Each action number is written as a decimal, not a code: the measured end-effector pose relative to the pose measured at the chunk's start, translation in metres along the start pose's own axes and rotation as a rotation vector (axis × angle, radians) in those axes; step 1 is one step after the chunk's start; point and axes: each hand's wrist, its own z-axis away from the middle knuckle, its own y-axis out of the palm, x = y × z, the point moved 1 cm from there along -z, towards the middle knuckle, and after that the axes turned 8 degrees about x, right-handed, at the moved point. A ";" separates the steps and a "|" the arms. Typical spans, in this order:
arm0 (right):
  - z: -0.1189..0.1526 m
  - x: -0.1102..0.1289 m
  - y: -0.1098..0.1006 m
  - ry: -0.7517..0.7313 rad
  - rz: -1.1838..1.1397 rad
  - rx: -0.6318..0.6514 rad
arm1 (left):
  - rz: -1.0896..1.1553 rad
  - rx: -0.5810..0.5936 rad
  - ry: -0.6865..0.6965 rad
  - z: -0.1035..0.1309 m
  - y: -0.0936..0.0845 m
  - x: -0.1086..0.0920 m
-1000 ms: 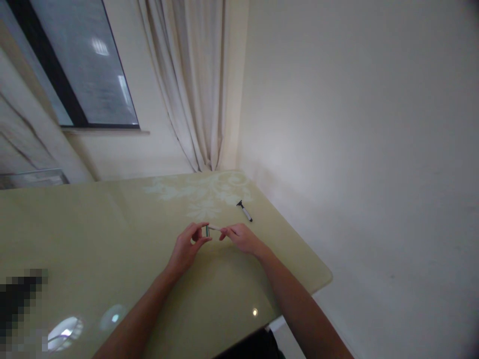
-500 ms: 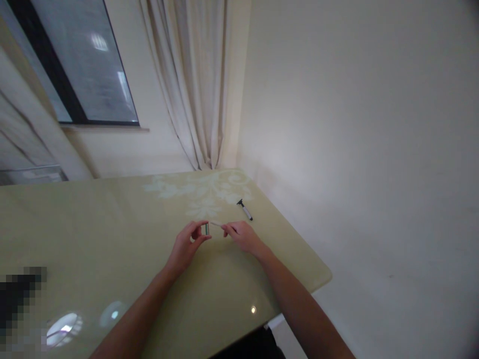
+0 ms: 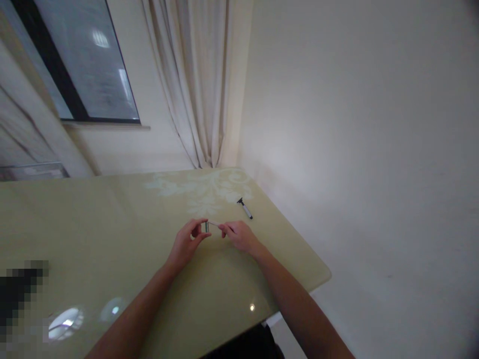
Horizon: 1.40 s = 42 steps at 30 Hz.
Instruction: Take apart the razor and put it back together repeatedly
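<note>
My left hand pinches a small, flat piece, dark green and light at its edges, held upright between thumb and fingertips. In my right hand is a thin light stick, gripped between thumb and fingers and pointing left. Its tip reaches the upper part of the small piece; whether they touch is too small to tell. Both hands are just above the table. Beyond my right hand, a razor with a black head and grey handle lies on the table.
The glossy pale green table has a white floral pattern at its far corner. A wall runs along its right side. Behind stand curtains and a window. A dark pixelated shape is at the left edge.
The stick in my right hand has moved slightly left, so its tip is now at the small piece. My left hand keeps its pinch, and the razor lies as before.
</note>
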 end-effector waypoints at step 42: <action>-0.010 -0.124 -0.078 0.526 0.201 -0.476 | -0.447 0.200 -0.476 -0.098 0.077 0.016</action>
